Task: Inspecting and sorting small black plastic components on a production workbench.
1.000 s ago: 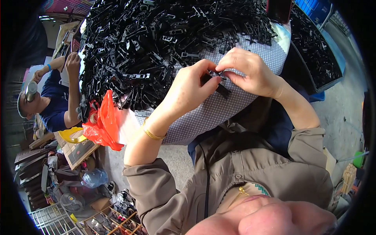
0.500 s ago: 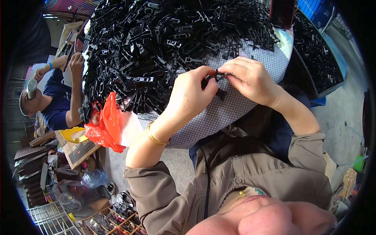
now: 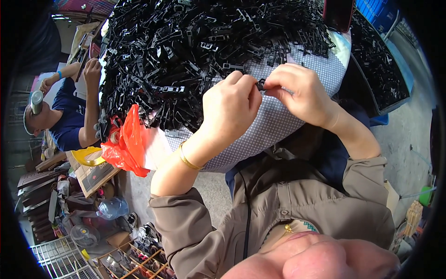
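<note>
A small black plastic part (image 3: 261,84) shows between my fingertips, mostly covered by them. My left hand (image 3: 231,104), with a gold bangle at the wrist, is closed on its left end. The thumb and fingers of my right hand (image 3: 297,93) pinch its other end. Both hands are just over the near edge of a large heap of black plastic parts (image 3: 176,60), many of them long and slotted like clips. Beneath lies a grey dotted cloth (image 3: 274,121) that covers the table.
Left of the heap lies a red plastic bag (image 3: 132,144). A co-worker (image 3: 69,107) in dark blue sits at the left side. A dark bin (image 3: 378,69) of similar parts stands at the right, near an upright phone (image 3: 337,16). Shoes (image 3: 134,260) fill a rack lower left.
My left fingers have closed in and the hand has turned slightly, so the gap between thumb and forefinger is smaller. My right hand stays near the same place, still pinching.
</note>
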`<state>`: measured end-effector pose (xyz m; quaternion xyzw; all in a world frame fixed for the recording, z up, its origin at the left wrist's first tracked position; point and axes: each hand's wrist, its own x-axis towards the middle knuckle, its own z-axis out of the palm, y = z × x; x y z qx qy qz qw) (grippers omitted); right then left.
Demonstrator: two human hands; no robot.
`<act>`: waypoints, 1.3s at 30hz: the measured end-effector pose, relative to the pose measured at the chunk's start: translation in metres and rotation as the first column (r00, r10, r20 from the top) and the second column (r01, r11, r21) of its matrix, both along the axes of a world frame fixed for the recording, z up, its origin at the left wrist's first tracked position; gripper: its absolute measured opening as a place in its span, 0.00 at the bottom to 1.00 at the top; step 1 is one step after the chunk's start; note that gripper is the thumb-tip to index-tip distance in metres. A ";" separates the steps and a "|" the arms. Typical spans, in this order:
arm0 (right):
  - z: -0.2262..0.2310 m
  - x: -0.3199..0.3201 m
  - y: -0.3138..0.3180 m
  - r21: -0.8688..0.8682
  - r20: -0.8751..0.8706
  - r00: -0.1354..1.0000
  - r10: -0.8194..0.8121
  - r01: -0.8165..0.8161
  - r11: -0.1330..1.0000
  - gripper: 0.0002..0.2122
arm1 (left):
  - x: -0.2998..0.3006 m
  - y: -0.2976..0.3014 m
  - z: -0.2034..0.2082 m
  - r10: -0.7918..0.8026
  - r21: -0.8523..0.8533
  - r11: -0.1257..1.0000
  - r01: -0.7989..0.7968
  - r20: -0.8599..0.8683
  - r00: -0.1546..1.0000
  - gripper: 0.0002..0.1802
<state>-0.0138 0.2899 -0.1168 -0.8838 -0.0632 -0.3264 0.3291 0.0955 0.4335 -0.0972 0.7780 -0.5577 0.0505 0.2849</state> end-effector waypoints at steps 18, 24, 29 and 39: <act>0.010 -0.019 -0.010 0.650 -0.011 0.993 0.120 -0.084 0.755 0.15 | 0.024 -0.008 -0.003 -0.152 -0.197 0.964 -0.181 -0.960 0.235 0.18; 0.005 -0.006 -0.006 0.069 0.204 0.969 -0.143 0.132 0.989 0.10 | 0.010 -0.010 -0.005 -0.206 -0.212 0.973 -0.093 -0.976 0.075 0.17; 0.001 -0.005 -0.004 -0.112 0.164 0.968 -0.191 0.211 0.971 0.11 | 0.008 -0.007 -0.004 -0.196 -0.200 0.975 -0.101 -0.979 0.046 0.17; 0.010 -0.008 0.005 -0.198 0.179 0.975 -0.134 0.169 0.966 0.11 | 0.013 -0.007 -0.012 -0.238 -0.244 0.964 -0.108 -0.969 0.061 0.22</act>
